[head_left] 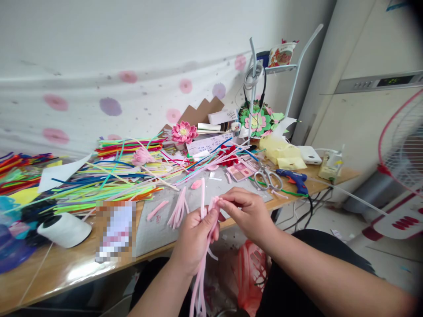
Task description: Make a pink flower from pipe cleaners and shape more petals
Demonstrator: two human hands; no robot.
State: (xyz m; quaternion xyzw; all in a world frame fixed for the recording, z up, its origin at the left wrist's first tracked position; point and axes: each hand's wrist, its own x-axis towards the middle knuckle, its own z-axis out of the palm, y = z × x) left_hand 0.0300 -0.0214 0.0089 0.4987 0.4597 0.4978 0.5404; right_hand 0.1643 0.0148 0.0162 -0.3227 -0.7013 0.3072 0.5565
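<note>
My left hand (197, 235) is closed around a bundle of pale pink pipe cleaners (199, 286), whose long ends hang down below the table edge. One stem stands up above the fist. The fingertips of my right hand (247, 213) pinch the upper ends of the same bundle, just above the left thumb. Just behind the hands, on the grey mat (145, 237), lie a bunch of short pink pipe cleaners (178, 211), a single pink piece (157, 210) and a small pink petal shape (196, 184).
Many coloured pipe cleaners (115, 189) cover the table's left side, near a white thread spool (66, 230). Scissors (268, 177), a blue glue gun (293, 179) and an eyeshadow palette (240, 171) lie to the right. A pink flower (184, 132) stands behind. At far right is a fan (405, 145).
</note>
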